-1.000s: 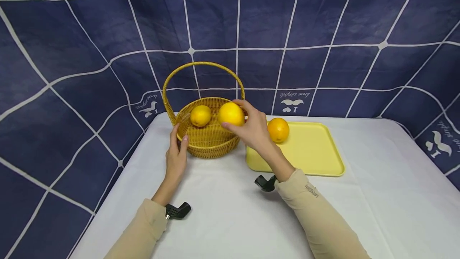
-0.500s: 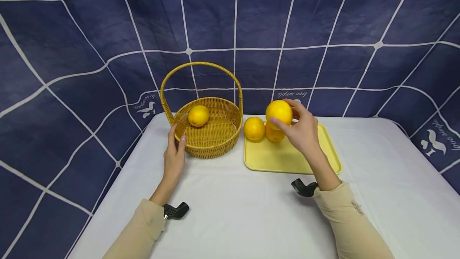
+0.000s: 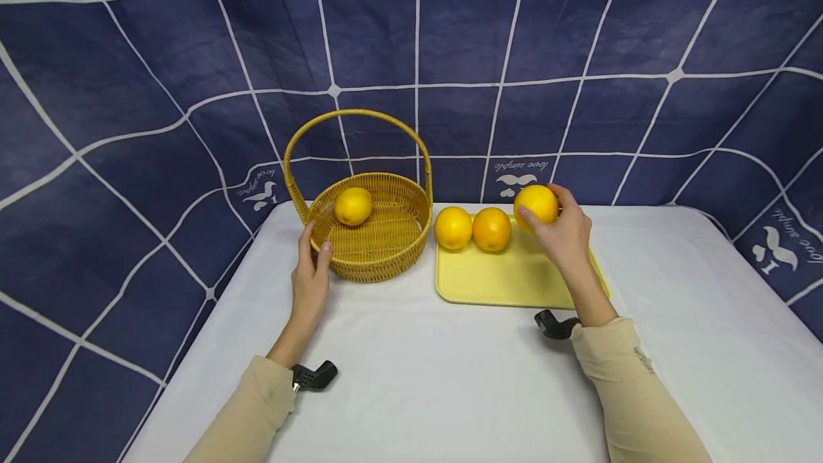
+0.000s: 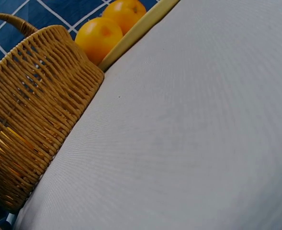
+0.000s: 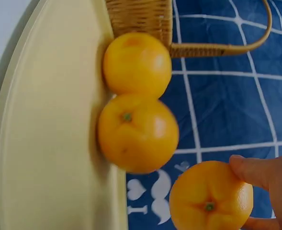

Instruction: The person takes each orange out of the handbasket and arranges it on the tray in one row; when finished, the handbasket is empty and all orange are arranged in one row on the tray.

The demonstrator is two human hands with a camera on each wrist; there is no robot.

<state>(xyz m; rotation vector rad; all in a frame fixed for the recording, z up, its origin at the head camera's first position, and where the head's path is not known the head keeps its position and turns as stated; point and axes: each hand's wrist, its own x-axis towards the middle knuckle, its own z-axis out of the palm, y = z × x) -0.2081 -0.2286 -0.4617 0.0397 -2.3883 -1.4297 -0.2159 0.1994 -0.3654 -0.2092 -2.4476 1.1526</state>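
Observation:
My left hand (image 3: 311, 284) rests against the near-left side of a woven wicker basket (image 3: 379, 271), fingers and thumb fairly straight at the rim. Inside the basket, toward its left, lies one yellow-orange fruit (image 3: 353, 206). At the far right of a yellow tray (image 3: 501, 288), my right hand (image 3: 569, 238) grips an orange (image 3: 536, 206) between thumb and fingers. The right wrist view shows this held orange (image 5: 210, 199) apart from the others. Two oranges, a left one (image 3: 453, 228) and a right one (image 3: 491, 229), sit side by side along the tray's back edge.
A white cloth (image 3: 424, 377) covers the table. Behind it hangs a dark blue curtain (image 3: 463, 34) with white grid lines. The basket's tall arched handle (image 3: 360, 113) rises above the rim. The tray stands just right of the basket.
My right hand has carried an orange from above the basket rightward to the tray's back right. Both tray oranges are now uncovered. The left hand stays at the basket.

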